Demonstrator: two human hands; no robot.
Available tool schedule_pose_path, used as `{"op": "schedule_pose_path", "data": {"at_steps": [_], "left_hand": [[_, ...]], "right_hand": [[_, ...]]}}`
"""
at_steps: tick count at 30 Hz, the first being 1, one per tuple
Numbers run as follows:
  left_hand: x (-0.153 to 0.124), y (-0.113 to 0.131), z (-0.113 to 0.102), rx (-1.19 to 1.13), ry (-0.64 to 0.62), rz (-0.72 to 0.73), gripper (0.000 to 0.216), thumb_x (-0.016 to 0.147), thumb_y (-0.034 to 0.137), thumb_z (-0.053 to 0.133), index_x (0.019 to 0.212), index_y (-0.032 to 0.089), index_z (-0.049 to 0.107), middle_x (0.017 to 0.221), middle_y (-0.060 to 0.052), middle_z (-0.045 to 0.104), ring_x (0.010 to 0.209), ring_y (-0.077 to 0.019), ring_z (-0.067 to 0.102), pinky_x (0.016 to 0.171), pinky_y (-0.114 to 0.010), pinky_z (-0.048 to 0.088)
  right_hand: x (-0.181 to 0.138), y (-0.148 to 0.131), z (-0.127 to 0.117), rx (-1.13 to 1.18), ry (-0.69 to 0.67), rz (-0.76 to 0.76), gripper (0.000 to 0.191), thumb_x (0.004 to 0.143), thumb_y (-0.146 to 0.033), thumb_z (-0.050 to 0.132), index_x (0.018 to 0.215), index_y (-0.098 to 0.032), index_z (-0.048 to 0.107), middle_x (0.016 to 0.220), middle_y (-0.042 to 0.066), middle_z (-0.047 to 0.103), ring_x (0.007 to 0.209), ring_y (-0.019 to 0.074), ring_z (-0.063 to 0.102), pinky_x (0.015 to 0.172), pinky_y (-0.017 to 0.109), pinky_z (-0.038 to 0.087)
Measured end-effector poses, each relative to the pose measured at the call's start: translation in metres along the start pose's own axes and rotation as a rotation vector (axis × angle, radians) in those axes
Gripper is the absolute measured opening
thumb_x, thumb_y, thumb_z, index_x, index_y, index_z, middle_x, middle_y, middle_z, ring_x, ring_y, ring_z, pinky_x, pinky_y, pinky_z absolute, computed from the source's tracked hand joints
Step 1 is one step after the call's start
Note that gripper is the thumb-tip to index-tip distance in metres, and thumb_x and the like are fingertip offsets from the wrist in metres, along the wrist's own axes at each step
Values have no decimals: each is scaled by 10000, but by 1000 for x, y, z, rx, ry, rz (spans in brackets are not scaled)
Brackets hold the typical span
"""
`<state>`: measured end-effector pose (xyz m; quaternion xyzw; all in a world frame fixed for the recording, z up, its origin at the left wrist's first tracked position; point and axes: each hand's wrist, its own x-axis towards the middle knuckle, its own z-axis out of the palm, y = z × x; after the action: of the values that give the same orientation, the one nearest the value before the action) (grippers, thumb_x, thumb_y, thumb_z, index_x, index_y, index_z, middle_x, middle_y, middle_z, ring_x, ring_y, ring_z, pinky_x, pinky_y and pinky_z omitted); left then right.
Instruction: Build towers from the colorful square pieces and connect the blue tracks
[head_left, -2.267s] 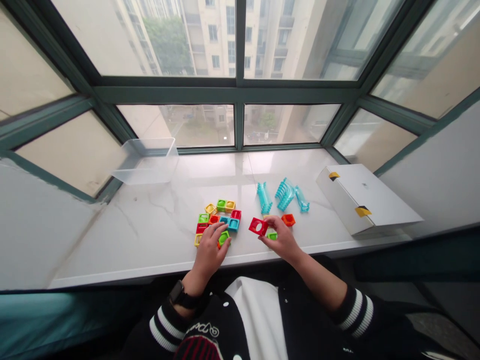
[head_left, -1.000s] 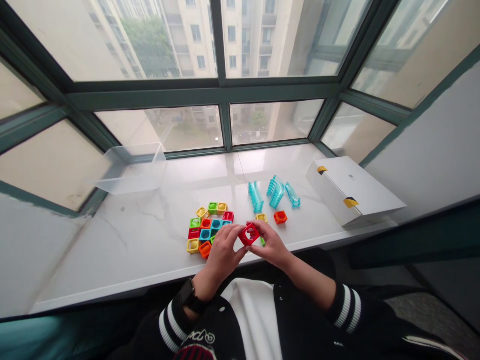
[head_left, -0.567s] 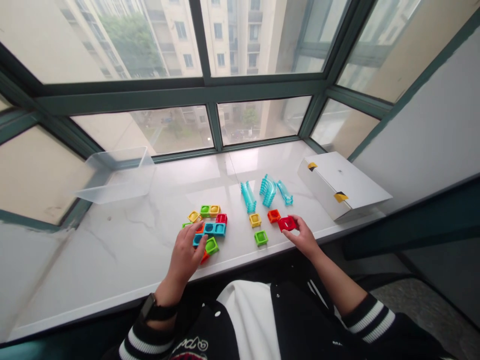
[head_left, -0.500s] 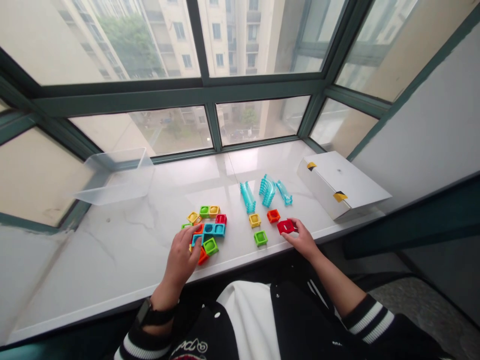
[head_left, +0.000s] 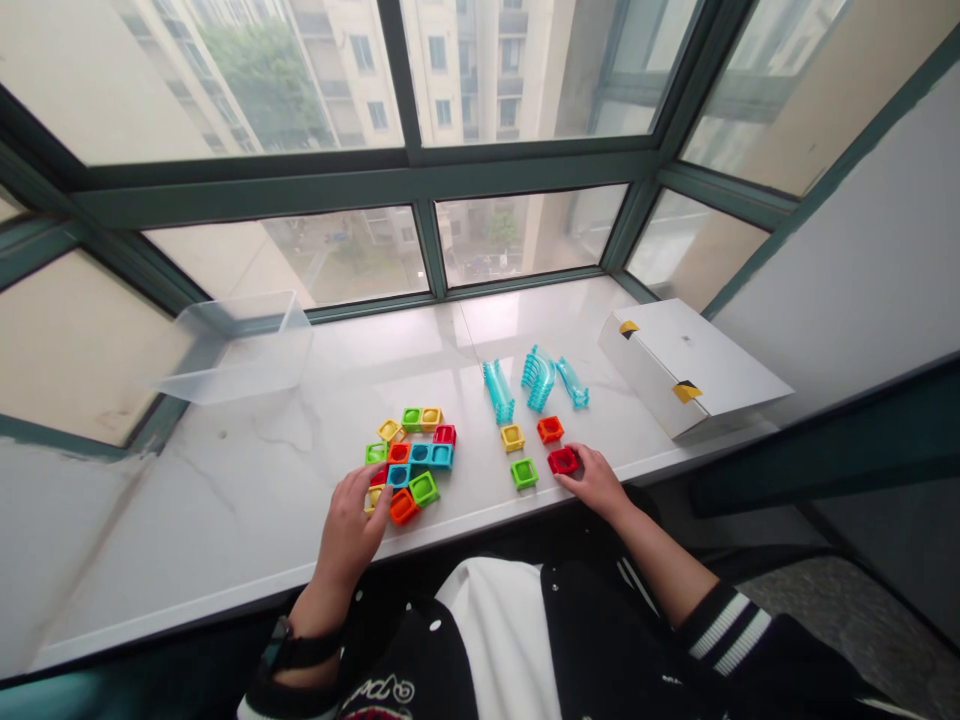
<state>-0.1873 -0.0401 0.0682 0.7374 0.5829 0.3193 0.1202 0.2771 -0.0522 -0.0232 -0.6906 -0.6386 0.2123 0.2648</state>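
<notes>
On the white marble sill (head_left: pixel 247 480) lies a cluster of small coloured square blocks (head_left: pixel 411 457). My left hand (head_left: pixel 351 525) rests at its near edge, fingers touching a yellow block (head_left: pixel 374 496) beside an orange block (head_left: pixel 403 507). To the right lie a yellow block (head_left: pixel 512 437), an orange block (head_left: pixel 550 429) and a green block (head_left: pixel 523 473). My right hand (head_left: pixel 596 479) has its fingertips pinched on a red block (head_left: pixel 562 460) that sits on the sill next to them. Three ribbed light-blue track pieces (head_left: pixel 534 380) lie just behind.
A clear plastic tub (head_left: pixel 240 345) stands at the back left against the window. A white cardboard box (head_left: pixel 686 365) with yellow tape lies at the right end of the sill. The sill's front edge runs just before my hands.
Both hands held the red block together a second ago. My right hand has since carried it right and set it down by the green and orange blocks; my left hand returned to the cluster.
</notes>
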Motion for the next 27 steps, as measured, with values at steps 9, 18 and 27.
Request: {"op": "schedule_pose_path", "data": {"at_steps": [9, 18, 27], "left_hand": [[0, 3, 3, -1, -2, 7, 340, 1032, 405, 532, 1311, 238, 631, 1272, -114, 695, 1207, -317, 646, 1095, -524, 507], [-1, 3, 6, 0, -10, -4, 342, 1027, 416, 535, 1300, 232, 632, 1247, -112, 708, 1184, -317, 659, 1075, -523, 520], [-3, -5, 10, -10, -13, -11, 346, 1028, 417, 542, 1308, 233, 626, 1264, -115, 700, 1199, -314, 652, 1085, -524, 515]], "right_hand": [[0, -1, -3, 5, -12, -16, 555, 811, -482, 735, 1283, -207, 634, 1253, 135, 716, 1165, 340, 655, 1056, 514, 519], [0, -5, -5, -1, -22, -11, 556, 809, -464, 736, 1286, -200, 625, 1256, 137, 706, 1167, 339, 654, 1060, 509, 515], [2, -2, -4, 6, -30, -5, 607, 786, -458, 766, 1317, -199, 627, 1280, 145, 700, 1201, 352, 652, 1084, 532, 512]]}}
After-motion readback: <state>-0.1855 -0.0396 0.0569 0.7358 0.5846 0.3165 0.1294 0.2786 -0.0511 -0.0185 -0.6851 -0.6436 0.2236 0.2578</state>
